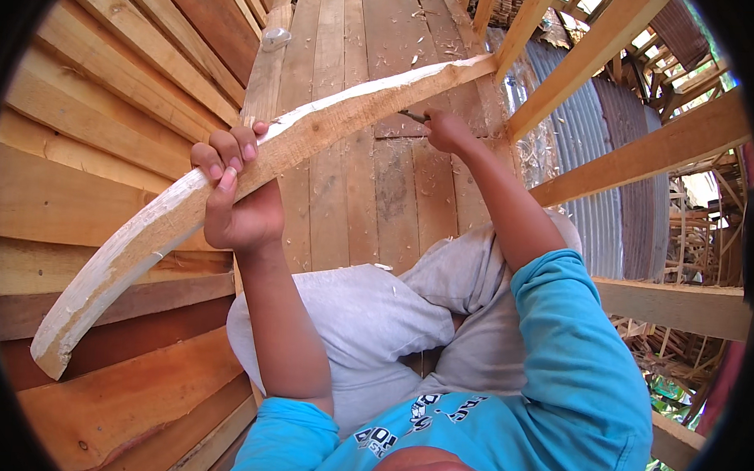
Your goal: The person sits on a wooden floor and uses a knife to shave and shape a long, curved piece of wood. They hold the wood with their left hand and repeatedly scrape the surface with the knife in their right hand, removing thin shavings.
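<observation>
A long, curved wooden piece (339,122) runs slantwise from the lower left to the upper right. Its upper edge is pale and freshly bared, and the side face is light brown. My left hand (244,193) is closed round it left of its middle, fingers over the upper edge. Below the right part of the wood, my right hand (449,132) is closed on a slim dark tool (413,116); only a short length pokes out toward the left, so its kind is unclear. The tool appears apart from the wood in this view.
I sit cross-legged on a plank floor (327,225) strewn with shavings. Stacked boards (105,176) line the left side. A wooden railing (646,149) and corrugated metal sheets (600,160) stand on the right. A small clear plastic container (275,38) lies at the far left.
</observation>
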Tool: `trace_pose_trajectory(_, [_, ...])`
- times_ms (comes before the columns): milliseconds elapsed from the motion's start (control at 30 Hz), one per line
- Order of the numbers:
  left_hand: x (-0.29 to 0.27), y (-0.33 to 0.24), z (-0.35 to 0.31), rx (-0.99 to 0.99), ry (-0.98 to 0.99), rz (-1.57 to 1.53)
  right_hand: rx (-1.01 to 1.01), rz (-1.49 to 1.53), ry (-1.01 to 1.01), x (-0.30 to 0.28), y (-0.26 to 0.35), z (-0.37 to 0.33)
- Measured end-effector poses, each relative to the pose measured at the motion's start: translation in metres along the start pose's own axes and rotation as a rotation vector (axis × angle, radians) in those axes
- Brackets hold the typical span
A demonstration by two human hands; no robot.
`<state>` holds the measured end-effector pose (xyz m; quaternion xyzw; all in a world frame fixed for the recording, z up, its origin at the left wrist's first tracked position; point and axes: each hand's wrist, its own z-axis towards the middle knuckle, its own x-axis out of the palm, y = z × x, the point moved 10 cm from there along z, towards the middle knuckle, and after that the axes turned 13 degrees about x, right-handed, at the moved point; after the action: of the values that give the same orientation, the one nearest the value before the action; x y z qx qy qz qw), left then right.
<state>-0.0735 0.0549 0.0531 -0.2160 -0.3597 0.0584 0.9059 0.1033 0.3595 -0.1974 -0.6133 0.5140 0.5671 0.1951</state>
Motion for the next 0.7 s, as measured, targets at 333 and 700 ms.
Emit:
trace_pose_trajectory(333, [0.006, 0.001, -0.002, -0.012, 0.022, -0.03, -0.005, -0.043, -0.038, 0.019, 0.011, 0.001])
trace_pose_trajectory(700, [0.002, 0.0, -0.004, -0.008, 0.043, -0.037, 0.058, 0.016, 0.445, -0.028, -0.009, -0.056])
